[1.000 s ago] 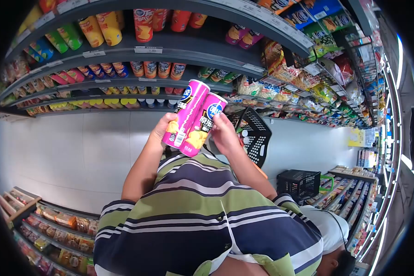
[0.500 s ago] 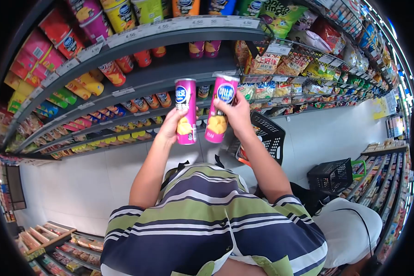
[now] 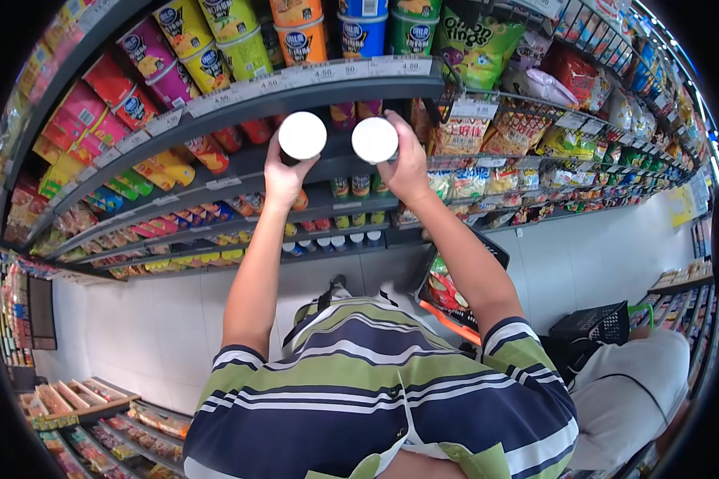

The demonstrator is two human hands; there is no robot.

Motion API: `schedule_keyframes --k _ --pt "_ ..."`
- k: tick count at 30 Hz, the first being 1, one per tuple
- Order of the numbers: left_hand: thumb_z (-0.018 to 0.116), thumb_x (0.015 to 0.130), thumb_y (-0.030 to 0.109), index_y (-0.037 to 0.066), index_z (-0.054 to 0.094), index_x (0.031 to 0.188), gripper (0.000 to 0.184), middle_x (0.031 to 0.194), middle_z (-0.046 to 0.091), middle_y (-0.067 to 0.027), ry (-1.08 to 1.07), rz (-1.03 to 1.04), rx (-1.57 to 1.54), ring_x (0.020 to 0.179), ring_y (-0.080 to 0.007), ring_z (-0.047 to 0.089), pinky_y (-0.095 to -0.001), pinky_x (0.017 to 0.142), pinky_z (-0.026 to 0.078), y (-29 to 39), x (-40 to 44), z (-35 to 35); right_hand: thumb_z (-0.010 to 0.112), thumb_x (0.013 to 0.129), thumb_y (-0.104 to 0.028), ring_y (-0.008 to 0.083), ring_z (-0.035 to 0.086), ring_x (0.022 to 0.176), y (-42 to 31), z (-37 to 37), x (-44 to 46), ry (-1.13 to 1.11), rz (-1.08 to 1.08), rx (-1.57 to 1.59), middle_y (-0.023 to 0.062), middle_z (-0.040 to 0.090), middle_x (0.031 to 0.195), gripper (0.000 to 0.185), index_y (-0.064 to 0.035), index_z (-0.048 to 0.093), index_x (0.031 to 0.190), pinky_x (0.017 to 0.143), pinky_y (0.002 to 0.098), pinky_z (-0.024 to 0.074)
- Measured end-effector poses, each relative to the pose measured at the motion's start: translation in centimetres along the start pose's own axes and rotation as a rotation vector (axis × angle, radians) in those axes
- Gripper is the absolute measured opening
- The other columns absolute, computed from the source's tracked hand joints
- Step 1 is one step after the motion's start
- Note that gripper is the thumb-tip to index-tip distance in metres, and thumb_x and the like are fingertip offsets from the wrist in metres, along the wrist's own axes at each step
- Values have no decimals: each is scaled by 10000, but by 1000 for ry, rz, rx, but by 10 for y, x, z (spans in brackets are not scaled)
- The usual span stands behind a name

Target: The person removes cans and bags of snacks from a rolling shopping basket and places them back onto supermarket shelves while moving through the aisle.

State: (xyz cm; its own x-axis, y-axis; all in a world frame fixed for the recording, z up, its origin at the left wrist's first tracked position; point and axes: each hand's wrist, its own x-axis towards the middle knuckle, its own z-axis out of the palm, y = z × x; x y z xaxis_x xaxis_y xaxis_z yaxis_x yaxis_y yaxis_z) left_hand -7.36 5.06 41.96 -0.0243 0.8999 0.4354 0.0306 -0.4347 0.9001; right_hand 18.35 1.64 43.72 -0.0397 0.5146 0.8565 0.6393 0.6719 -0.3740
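My left hand [image 3: 283, 180] is wrapped round one potato chip can [image 3: 302, 136], seen end-on, so its round white lid faces me. A second potato chip can [image 3: 375, 140] is held the same way in my right hand [image 3: 408, 166]. Both cans are in front of the shelf, a short gap between them, and their purple sides are now mostly hidden. Just behind them, under the upper shelf edge, stand purple cans [image 3: 343, 115] of similar colour. Fingers of both hands curl round the cans' outer sides.
Above runs a shelf edge with price labels [image 3: 272, 81], carrying colourful chip tubs [image 3: 300, 41]. Bagged snacks [image 3: 458, 128] fill wire racks to the right. A black basket [image 3: 447, 291] with packets stands by my right arm. Another person in light trousers [image 3: 635, 391] is at the lower right, near a dark basket [image 3: 591, 321].
Both hands have moved forward and up towards the shelf. The cans have tipped from showing their purple fronts to showing their white lids.
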Motion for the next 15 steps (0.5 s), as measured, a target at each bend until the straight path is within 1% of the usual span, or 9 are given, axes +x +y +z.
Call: schedule_keyframes --k 1,2,3,5,9,10,13,14,15 --pt "840 763 -43 14 536 1413 720 1376 617 -101 -13 69 5 1287 -200 583 -354 1097 458 -13 8 2 744 796 -36 460 605 1256 6 4 3 -19 -40 -15 261 596 1395 652 19 485 1391 1082 478 487" --pt "833 737 -60 33 547 1406 733 1388 613 -124 -30 137 182 1305 -244 589 -360 1088 463 -24 18 -1 725 791 -13 466 590 1275 10 9 6 -22 -61 -9 261 596 1393 642 18 489 1387 1093 481 481" --pt "820 729 -60 49 543 1408 741 1382 609 -144 -66 144 280 1303 -290 594 -363 1088 461 -35 26 -4 725 782 -3 465 582 1280 13 13 7 -67 -32 -47 264 603 1368 654 16 487 1391 1100 476 475" --pt "814 734 -48 50 545 1401 726 1365 608 -150 -75 203 386 1298 -325 593 -376 1088 461 -32 35 -3 743 760 1 469 593 1243 18 25 11 -108 -34 -79 259 620 1312 656 14 502 1370 1077 479 484" --pt "841 747 36 17 566 1367 679 1381 583 -221 -91 331 353 1297 -373 582 -411 1067 477 -50 60 -9 790 764 -26 451 627 1153 28 45 12 -203 153 -94 241 639 1240 605 16 530 1309 1006 460 508" --pt "872 747 103 6 583 1335 663 1337 613 -239 -101 330 347 1244 -381 619 -418 1038 497 -50 66 -10 812 765 -41 435 640 1129 31 48 12 -210 231 -94 234 649 1219 595 15 540 1291 989 450 513" --pt "907 753 118 -20 575 1311 663 1258 675 -172 -207 144 237 1142 -284 674 -396 1009 516 -71 80 -6 868 757 -105 433 658 1085 37 51 25 -135 364 -78 246 669 1170 594 26 563 1250 934 455 526" --pt "923 756 142 -28 590 1277 641 1199 699 -154 -235 156 225 1077 -247 694 -394 973 542 -71 81 -5 884 753 -130 440 660 1074 38 53 28 -100 394 -62 256 674 1156 601 31 570 1239 915 462 531" --pt "926 752 146 -25 598 1267 634 1192 702 -154 -249 94 179 1079 -245 691 -394 973 542 -70 82 -2 893 747 -139 437 666 1061 43 56 29 -101 406 -28 254 683 1135 598 31 579 1227 907 456 533"
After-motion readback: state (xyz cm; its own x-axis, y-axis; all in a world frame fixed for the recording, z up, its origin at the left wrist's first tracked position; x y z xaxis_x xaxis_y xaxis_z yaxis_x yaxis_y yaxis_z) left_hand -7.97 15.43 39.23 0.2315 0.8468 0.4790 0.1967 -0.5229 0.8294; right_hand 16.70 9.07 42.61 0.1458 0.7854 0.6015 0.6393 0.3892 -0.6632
